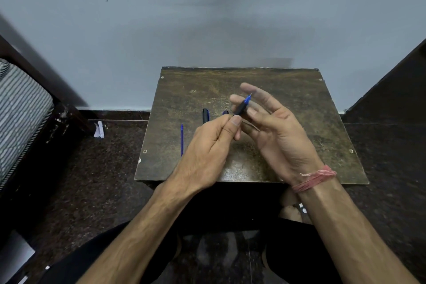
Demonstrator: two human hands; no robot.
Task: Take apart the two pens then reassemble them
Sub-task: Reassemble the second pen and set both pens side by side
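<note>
Small worn brown table [299,122] set against a pale grey wall [207,18], dark speckled floor [103,168] around it.

Left hand [207,145] raised over the table centre, fingers curled, thumb and forefinger pinching the lower end of a black pen barrel [241,109]. Barrel tilted up and to the right, blue tip [248,98] pointing away toward the wall, clear of the table surface.

Right hand [274,127] just beside it, palm turned inward, grip spread: fingers straight and loosely fanned behind the barrel. Fingertips [247,87] near the blue tip; actual contact with the barrel not certain. Pinkish-red thread band [314,178] wound round the right wrist.

On the table, left of the hands: loose blue refill [181,139] lying roughly front to back, near the left edge, well apart from the held barrel. Black pen part [205,116] lying just beyond the left knuckles, blue detail on its side; lower end hidden by the hand. Small dark blue piece [225,112] beside it, mostly hidden behind the left fingers; kind not discernible.

Striped cushion [20,110] on dark wooden furniture at far left. Crumpled scrap of white paper [99,130] on the floor by the wall. Dark trousers and knees at the bottom edge.
</note>
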